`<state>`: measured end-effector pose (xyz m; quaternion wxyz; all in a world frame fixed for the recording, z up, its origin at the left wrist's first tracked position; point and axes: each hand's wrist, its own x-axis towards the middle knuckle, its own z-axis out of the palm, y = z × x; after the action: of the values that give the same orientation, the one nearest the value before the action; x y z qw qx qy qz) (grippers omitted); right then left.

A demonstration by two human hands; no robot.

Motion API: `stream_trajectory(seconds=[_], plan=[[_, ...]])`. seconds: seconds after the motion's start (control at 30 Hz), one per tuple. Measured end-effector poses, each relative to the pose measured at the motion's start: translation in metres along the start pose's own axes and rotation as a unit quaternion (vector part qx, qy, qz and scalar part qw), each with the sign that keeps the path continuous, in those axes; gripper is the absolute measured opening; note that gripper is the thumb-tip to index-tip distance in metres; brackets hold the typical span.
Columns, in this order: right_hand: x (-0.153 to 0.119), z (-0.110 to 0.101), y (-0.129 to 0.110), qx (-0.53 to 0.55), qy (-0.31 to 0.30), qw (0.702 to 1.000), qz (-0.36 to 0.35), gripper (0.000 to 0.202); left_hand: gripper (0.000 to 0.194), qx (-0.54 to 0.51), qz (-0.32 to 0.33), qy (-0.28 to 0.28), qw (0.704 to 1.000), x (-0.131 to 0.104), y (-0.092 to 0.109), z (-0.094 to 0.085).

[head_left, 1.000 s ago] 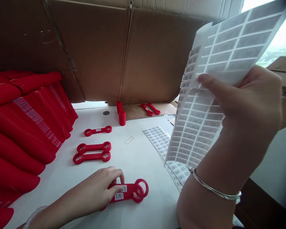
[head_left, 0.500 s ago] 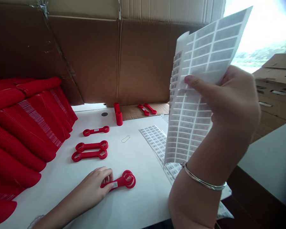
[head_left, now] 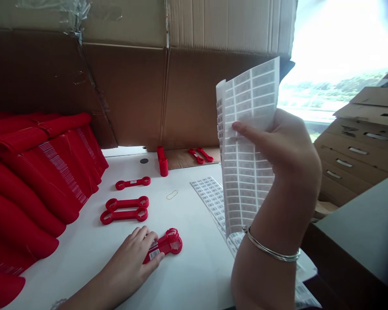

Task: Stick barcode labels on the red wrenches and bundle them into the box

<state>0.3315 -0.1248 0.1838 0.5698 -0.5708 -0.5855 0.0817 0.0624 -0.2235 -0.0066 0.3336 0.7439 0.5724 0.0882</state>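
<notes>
My left hand (head_left: 134,256) is closed over a small stack of red double-ring plastic pieces (head_left: 173,242) at the front of the table. A barcode label shows on the piece by the thumb, and the far ends lie under my fingers. Raised at the right, my right hand (head_left: 287,142) pinches a bent sheet of labels (head_left: 245,172), thumb on the near side; the other fingers are hidden behind it. Two more red double-ring pieces (head_left: 124,214) lie close together beyond my left hand. Behind them is a single labelled red piece (head_left: 133,183).
Long stacks of red pieces (head_left: 58,172) fill the left side. Label sheets (head_left: 210,196) lie under the raised sheet. Toward the back are a rubber band (head_left: 172,194), an upright red stack (head_left: 163,167) and two red pieces (head_left: 200,156) on cardboard. A cardboard wall (head_left: 132,94) closes the back.
My right hand and the label sheet have moved left and lower in view. My left hand has shifted its fingers over the stacked red pieces, which now lie slightly fanned. The camera has tilted slightly.
</notes>
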Motion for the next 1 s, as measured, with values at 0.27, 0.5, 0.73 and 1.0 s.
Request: stream_trajectory(seconds=[0.27, 0.5, 0.73, 1.0], plan=[[0.0, 0.004, 0.0, -0.012, -0.018, 1.0, 0.0, 0.043, 0.014, -0.004, -0.01, -0.008, 1.0, 0.009, -0.001, -0.001], [0.0, 0.005, 0.0, -0.009, -0.023, 1.0, -0.005, 0.035, 0.009, -0.018, -0.011, -0.015, 1.0, 0.003, -0.003, -0.003], [0.001, 0.008, -0.001, -0.015, -0.026, 1.0, -0.007, 0.03, 0.01, -0.019, -0.008, -0.021, 1.0, 0.001, -0.001, 0.0], [-0.001, 0.01, -0.003, -0.015, -0.029, 0.999, -0.011, 0.028, 0.007, 0.013, -0.003, -0.005, 1.0, 0.002, 0.002, 0.007]])
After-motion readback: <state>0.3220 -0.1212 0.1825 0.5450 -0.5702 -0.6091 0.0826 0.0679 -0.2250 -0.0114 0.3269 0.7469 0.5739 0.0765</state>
